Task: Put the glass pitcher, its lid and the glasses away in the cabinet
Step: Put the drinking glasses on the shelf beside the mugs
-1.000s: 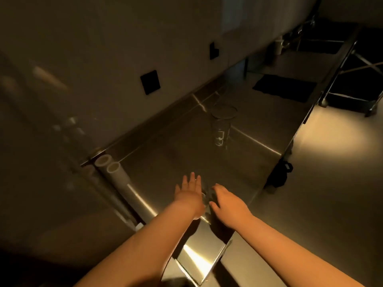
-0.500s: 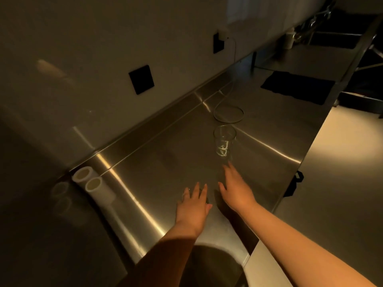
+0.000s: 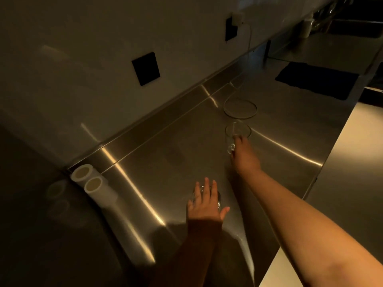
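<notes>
A clear drinking glass (image 3: pixel 238 131) stands upright on the steel counter (image 3: pixel 170 154). My right hand (image 3: pixel 245 157) reaches out to it, and its fingertips touch the glass's near side without closing round it. Nearer to me, my left hand (image 3: pixel 205 204) lies with straight, spread fingers over a second glass (image 3: pixel 218 200), which is mostly hidden under the palm. No pitcher or lid shows in this dim view.
A white cable coils in a loop (image 3: pixel 240 108) just behind the far glass, running up to a wall plug (image 3: pixel 231 29). Two white rolls (image 3: pixel 91 181) lie at the left. A black mat (image 3: pixel 315 80) sits farther along. The counter's front edge runs down the right.
My right hand has stretched forward from beside the left hand to the far glass. My left hand stays low, now over the near glass. The view has tilted down.
</notes>
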Tool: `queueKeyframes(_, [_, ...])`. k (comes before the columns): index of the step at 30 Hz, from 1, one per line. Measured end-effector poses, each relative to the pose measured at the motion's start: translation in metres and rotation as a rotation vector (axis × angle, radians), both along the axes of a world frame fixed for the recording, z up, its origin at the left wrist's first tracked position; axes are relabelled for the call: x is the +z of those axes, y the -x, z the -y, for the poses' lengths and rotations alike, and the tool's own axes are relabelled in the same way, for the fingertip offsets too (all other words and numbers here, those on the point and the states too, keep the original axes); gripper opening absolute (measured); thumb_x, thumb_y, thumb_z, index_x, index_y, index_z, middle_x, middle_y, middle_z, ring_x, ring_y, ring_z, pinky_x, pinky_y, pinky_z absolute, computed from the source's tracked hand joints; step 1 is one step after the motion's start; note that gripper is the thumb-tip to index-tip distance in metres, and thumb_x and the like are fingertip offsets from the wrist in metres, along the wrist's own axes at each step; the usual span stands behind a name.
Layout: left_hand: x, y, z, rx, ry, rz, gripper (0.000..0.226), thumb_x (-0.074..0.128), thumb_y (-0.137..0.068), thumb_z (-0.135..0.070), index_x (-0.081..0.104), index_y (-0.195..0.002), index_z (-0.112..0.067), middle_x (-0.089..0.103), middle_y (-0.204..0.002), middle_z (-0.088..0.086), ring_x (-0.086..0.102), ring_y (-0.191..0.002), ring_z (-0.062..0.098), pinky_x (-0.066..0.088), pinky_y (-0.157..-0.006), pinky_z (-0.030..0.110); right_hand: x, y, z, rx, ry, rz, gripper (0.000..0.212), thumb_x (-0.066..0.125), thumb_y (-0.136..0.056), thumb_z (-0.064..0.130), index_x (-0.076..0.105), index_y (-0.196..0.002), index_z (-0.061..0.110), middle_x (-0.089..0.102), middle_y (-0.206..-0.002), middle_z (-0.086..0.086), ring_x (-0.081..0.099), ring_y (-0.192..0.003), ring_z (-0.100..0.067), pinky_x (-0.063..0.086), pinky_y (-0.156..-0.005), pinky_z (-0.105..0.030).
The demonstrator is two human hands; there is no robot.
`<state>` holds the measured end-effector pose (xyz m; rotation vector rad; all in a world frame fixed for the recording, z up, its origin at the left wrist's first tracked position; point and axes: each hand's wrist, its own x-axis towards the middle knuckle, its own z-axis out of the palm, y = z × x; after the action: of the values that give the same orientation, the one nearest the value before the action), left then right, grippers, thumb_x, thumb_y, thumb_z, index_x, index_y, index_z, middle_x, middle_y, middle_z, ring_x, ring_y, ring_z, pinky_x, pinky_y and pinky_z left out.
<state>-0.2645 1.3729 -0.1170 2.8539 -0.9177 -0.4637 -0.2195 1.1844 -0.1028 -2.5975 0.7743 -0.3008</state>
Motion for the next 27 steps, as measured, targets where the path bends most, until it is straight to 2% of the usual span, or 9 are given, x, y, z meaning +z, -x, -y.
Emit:
queueKeyframes(4, [0.0, 0.002, -0.002, -0.009, 0.002, 0.012, 0.084, 0.046, -0.092, -0.048, -0.013, -0.149, -0.026, -0.019, -0.157, -0.003, -0.015, -0.144, 0.024, 0.011, -0.114, 0.044, 0.002, 0.002, 0.004, -0.003, 0.039, 0.025, 0.037, 0.051, -0.089, 0.007, 0.049, -0.126, 0.004, 0.048, -0.124, -0.019, 0.051, -0.108, -0.035, 0.045, -0.088, -0.042])
queueKeyframes(9, [0.003, 0.004, -0.006, -0.029, 0.017, 0.023, 0.085, 0.047, -0.093, -0.045, -0.014, -0.148, -0.025, -0.021, -0.156, -0.002, -0.016, -0.144, 0.023, 0.009, -0.115, 0.043, 0.001, 0.025, 0.004, 0.037, 0.075, 0.074, 0.024, 0.053, -0.087, 0.004, 0.058, -0.11, 0.004, 0.054, -0.113, -0.018, 0.053, -0.101, -0.034, 0.039, -0.077, -0.031])
queueKeyframes(12, [0.006, 0.005, -0.008, -0.052, 0.035, 0.026, 0.085, 0.046, -0.093, -0.045, -0.015, -0.148, -0.024, -0.021, -0.156, 0.0, -0.016, -0.144, 0.024, 0.009, -0.115, 0.044, -0.001, 0.048, -0.006, 0.077, 0.077, 0.123, 0.018, 0.055, -0.086, 0.007, 0.061, -0.103, 0.007, 0.056, -0.106, -0.014, 0.055, -0.094, -0.031, 0.033, -0.07, -0.026])
queueKeyframes(19, [0.004, 0.004, -0.011, -0.08, 0.107, 0.026, 0.087, 0.049, -0.092, -0.041, -0.014, -0.149, -0.024, -0.021, -0.156, 0.0, -0.017, -0.143, 0.023, 0.009, -0.115, 0.045, 0.002, 0.1, -0.037, 0.123, 0.036, 0.181, 0.007, 0.057, -0.086, 0.009, 0.06, -0.093, 0.009, 0.055, -0.094, -0.009, 0.055, -0.088, -0.026, 0.038, -0.064, -0.029])
queueKeyframes(22, [0.002, 0.001, -0.013, -0.066, 0.218, -0.005, 0.092, 0.057, -0.089, -0.037, -0.01, -0.15, -0.021, -0.02, -0.156, -0.001, -0.018, -0.143, 0.017, 0.007, -0.115, 0.038, -0.003, 0.119, -0.048, 0.11, 0.024, 0.27, 0.022, 0.063, -0.082, 0.008, 0.06, -0.104, 0.01, 0.052, -0.102, -0.005, 0.055, -0.093, -0.022, 0.041, -0.068, -0.025])
queueKeyframes(24, [0.001, -0.001, -0.015, -0.042, 0.325, -0.038, 0.1, 0.065, -0.083, -0.036, -0.008, -0.15, -0.019, -0.023, -0.155, -0.003, -0.023, -0.14, 0.012, 0.003, -0.114, 0.029, -0.008, 0.126, -0.052, 0.071, 0.018, 0.356, 0.042, 0.069, -0.077, 0.008, 0.055, -0.116, 0.011, 0.048, -0.114, -0.007, 0.052, -0.106, -0.022, 0.044, -0.083, -0.027])
queueKeyframes(27, [0.001, -0.002, -0.017, 0.028, 0.434, -0.092, 0.114, 0.075, -0.075, -0.035, -0.009, -0.15, -0.017, -0.026, -0.151, -0.007, -0.023, -0.14, 0.01, -0.002, -0.111, 0.021, -0.018, 0.125, -0.055, -0.048, -0.066, 0.42, 0.067, 0.077, -0.072, 0.014, 0.044, -0.13, 0.009, 0.04, -0.129, -0.011, 0.04, -0.123, -0.025, 0.037, -0.102, -0.036])
